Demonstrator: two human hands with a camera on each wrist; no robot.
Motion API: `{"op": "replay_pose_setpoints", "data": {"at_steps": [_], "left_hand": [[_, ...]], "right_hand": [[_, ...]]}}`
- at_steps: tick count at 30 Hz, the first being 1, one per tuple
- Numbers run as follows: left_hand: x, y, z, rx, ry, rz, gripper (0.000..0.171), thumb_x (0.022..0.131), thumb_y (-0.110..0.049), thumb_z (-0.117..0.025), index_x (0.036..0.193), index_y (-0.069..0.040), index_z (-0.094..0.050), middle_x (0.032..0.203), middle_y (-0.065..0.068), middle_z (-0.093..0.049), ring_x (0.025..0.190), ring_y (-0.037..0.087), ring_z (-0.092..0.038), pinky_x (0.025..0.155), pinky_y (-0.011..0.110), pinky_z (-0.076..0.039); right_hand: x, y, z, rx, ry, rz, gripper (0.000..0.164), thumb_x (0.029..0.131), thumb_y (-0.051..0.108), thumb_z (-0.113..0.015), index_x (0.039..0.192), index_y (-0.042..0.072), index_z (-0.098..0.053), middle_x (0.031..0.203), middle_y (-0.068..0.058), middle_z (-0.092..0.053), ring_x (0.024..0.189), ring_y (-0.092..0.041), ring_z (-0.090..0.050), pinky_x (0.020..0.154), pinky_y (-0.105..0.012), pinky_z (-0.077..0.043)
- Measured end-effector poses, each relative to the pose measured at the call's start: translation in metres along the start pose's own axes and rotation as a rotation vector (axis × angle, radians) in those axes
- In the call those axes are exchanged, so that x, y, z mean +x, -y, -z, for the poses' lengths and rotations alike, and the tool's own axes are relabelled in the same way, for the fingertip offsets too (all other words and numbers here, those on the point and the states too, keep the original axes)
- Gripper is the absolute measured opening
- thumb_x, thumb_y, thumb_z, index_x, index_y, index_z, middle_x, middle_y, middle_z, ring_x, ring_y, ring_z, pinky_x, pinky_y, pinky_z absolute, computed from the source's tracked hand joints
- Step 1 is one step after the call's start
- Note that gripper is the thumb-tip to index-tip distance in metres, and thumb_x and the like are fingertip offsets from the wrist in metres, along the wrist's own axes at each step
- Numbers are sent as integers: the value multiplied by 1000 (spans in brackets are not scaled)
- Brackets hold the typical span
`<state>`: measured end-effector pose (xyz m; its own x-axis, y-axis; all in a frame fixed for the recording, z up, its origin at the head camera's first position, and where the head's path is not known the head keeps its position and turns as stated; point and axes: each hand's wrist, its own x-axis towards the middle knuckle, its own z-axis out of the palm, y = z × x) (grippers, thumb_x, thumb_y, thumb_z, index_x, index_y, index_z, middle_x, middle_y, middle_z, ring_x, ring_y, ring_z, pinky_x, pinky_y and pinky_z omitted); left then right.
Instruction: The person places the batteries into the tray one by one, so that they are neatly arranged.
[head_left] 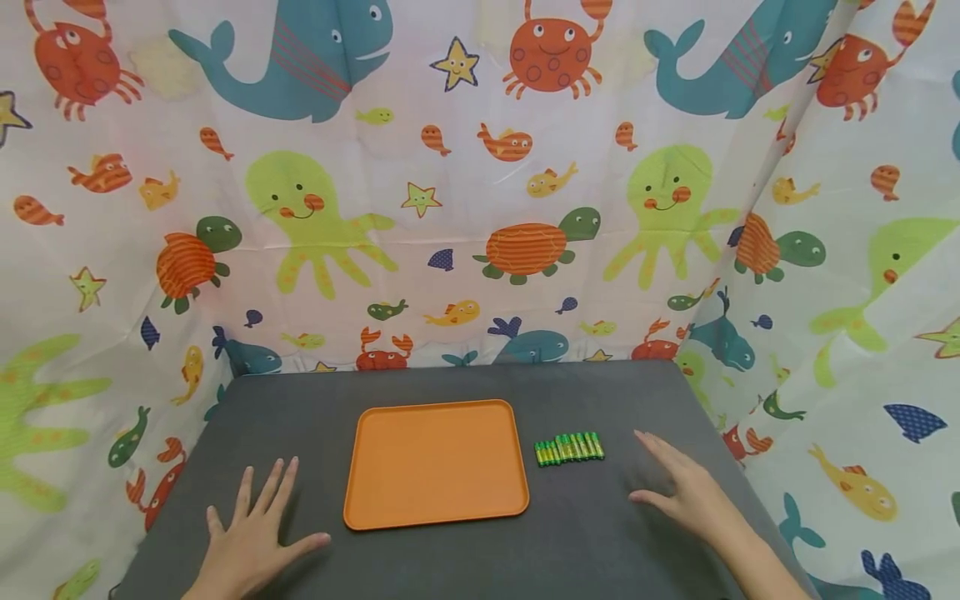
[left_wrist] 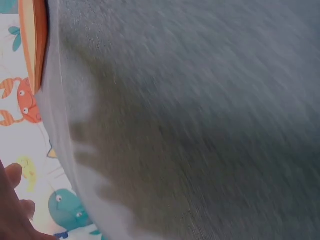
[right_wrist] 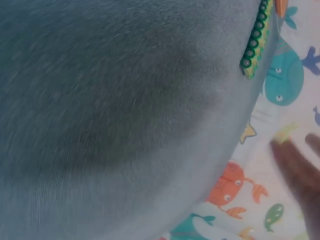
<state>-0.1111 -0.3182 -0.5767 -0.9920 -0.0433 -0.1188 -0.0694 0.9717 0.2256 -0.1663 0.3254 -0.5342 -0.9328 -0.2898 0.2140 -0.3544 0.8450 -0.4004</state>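
Note:
An orange rectangular tray (head_left: 437, 465) lies on the dark grey table in the head view. Right of it, several green batteries (head_left: 569, 448) lie side by side in a row; their round ends face the camera in the right wrist view, where the batteries (right_wrist: 253, 44) run along the upper right. My left hand (head_left: 251, 533), fingers spread, is left of the tray and holds nothing. My right hand (head_left: 686, 492) is to the right of the batteries, thumb apart from the straight fingers, with nothing held. Both hands cast shadows on the table.
The grey table (head_left: 450, 567) reaches back to a white curtain (head_left: 465, 183) printed with sea animals. The curtain also hangs along the left and right sides. In the left wrist view the tray's edge (left_wrist: 35, 45) shows at the upper left.

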Motion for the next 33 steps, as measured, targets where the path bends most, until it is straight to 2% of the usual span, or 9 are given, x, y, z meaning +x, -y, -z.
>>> {"op": "replay_pose_setpoints", "data": {"at_steps": [4, 6, 10, 16, 18, 23, 28, 33], "left_hand": [[9, -8, -2, -38, 16, -5, 131, 71, -91, -56, 162, -28, 12, 168, 22, -13, 149, 58, 3, 91, 92, 6], [13, -12, -3, -48, 29, -3, 132, 71, -91, -57, 163, -26, 12, 168, 21, -12, 148, 58, -2, 91, 92, 3], [19, -20, -7, -61, 57, -4, 137, 66, -92, -59, 164, -23, 8, 169, 20, -12, 149, 57, -5, 97, 90, -1], [29, -28, -16, -142, 37, -117, 138, 66, -86, -68, 164, -10, -7, 169, 18, -13, 151, 54, -5, 110, 80, -10], [33, -31, -19, -178, 43, -154, 140, 65, -84, -71, 164, -8, -9, 169, 17, -13, 152, 52, -5, 113, 76, -13], [41, -39, -28, -251, 81, -201, 147, 58, -83, -77, 163, -5, -9, 169, 17, -12, 155, 45, -4, 118, 70, -15], [46, -43, -39, -257, 125, -211, 150, 56, -83, -77, 162, -2, -10, 169, 19, -11, 156, 41, -4, 119, 68, -13], [48, -43, -44, -231, 120, -189, 148, 57, -85, -76, 161, 0, -13, 168, 21, -15, 156, 41, -7, 119, 69, -14]], "right_hand": [[10, -6, -11, 180, -30, 2, 90, 73, 38, -89, 152, 21, -48, 143, -18, -59, 95, -33, -73, 69, -29, -62], [14, -9, -17, 236, -33, 8, 87, 73, 37, -89, 150, 20, -51, 141, -17, -60, 98, -33, -73, 69, -25, -61], [20, -16, -29, 321, -31, 11, 81, 74, 30, -90, 146, 16, -56, 137, -17, -63, 96, -29, -73, 68, -26, -61], [29, -25, -42, 416, 25, -69, 79, 74, 32, -89, 145, 18, -57, 137, -18, -62, 97, -33, -69, 64, -25, -57], [32, -28, -46, 424, 46, -97, 82, 73, 32, -90, 146, 17, -56, 126, -19, -67, 92, -29, -68, 63, -26, -56], [39, -34, -54, 450, 137, -151, 91, 74, 29, -90, 152, 12, -46, 88, -8, -71, 77, -14, -66, 64, -25, -50], [46, -38, -60, 542, 247, -197, 96, 78, 23, -87, 158, 8, -34, 79, -11, -74, 68, -19, -67, 58, -28, -49], [58, -39, -69, 502, 241, -209, 94, 80, 22, -87, 158, 13, -36, 69, -5, -69, 59, -15, -61, 57, -27, -47]]}}
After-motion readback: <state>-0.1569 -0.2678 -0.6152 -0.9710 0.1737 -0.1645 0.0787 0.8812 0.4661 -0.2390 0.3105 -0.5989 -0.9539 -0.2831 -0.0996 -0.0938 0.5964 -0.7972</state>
